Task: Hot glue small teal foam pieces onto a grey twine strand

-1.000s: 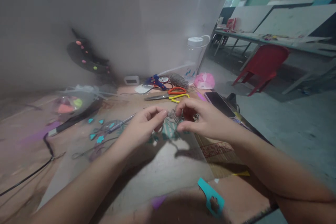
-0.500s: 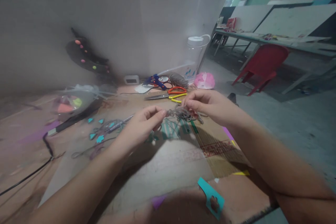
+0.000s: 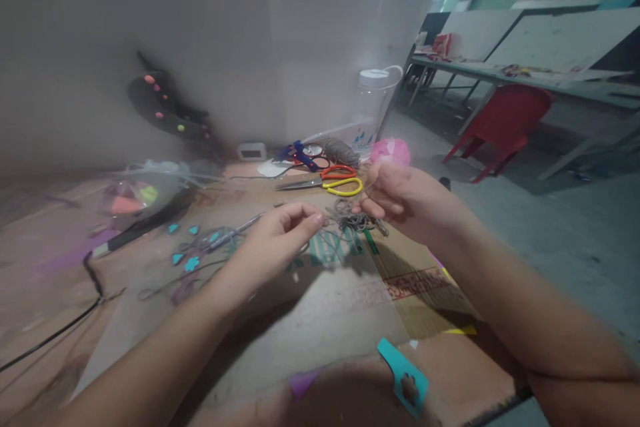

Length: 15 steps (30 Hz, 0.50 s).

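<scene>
My left hand is pinched shut on one end of a thin grey string above the cardboard sheet. My right hand is closed on the other part of the same tangled string, held a little higher and to the right. The string bunches in a loose tangle between the two hands. Small teal paper cut-outs lie on the table left of my left hand.
Orange and yellow scissors, a blue glue gun, a spool of grey thread, a pink ball and a clear jug stand behind. A black cable runs left. A teal paper piece lies near. A red chair stands right.
My right hand has risen and moved right, drawing the string out from my left hand. The left hand stayed almost still.
</scene>
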Motion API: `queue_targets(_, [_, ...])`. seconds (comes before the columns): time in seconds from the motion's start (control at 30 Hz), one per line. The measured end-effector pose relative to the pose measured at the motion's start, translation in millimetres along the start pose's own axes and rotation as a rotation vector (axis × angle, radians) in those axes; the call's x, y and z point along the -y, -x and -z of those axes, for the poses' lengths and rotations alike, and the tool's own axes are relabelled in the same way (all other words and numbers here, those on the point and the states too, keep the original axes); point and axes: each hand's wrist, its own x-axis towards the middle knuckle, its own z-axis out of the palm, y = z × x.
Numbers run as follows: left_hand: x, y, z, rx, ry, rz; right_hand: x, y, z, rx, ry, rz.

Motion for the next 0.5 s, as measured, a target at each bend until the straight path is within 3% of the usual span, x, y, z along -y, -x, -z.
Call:
queue_targets(0.13, [1.6, 0.1, 1.0, -0.006, 0.028, 0.024, -0.8, -1.6, 2.5, -0.004, 0.046, 0.047])
queue_targets(0.27, [7.2, -2.4, 3.8, 0.006, 0.136, 0.012, -7.7, -6.7, 8.1, -0.057, 0.237, 0.069])
queue_targets(0.4, [9.6, -3.6, 5.6, 0.01, 0.151, -0.069, -14.7, -6.7, 1.5, 0.105, 0.293, -0.091])
queue_targets(0.5, [8.3, -2.5, 6.2, 0.003, 0.085, -0.098, -12.3, -4.2, -6.8, 0.136, 0.404, -0.117])
